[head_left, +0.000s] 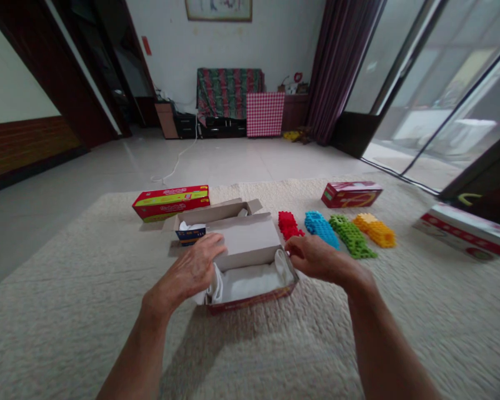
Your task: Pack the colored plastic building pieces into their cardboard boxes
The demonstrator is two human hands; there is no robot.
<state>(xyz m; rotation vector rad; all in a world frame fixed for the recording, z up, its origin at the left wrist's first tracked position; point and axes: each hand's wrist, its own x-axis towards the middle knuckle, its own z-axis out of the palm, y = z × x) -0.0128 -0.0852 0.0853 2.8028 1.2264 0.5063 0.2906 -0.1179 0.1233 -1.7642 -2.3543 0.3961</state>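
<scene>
An open cardboard box [254, 301] with dark red outer sides lies in front of me, its pale inner lid [248, 239] raised at the back. White cloth [252, 282] lines the inside, with folded ends at both sides. My left hand [195, 264] rests over the left end of the box, fingers stretched toward the lid and thumb side by the cloth. At the right rear corner, the curled fingers of my right hand [312, 254] pinch the edge of the box. Behind the lid stands a second open box [190, 234], blue outside, with white material in it.
A red and green box [170, 203] lies at the back left. Red [289, 224], blue [320, 229], green [352, 236] and yellow [375, 230] interlocking plastic blocks sit to the right. Beyond them are a dark red box [352, 194] and a white and red box [469, 230].
</scene>
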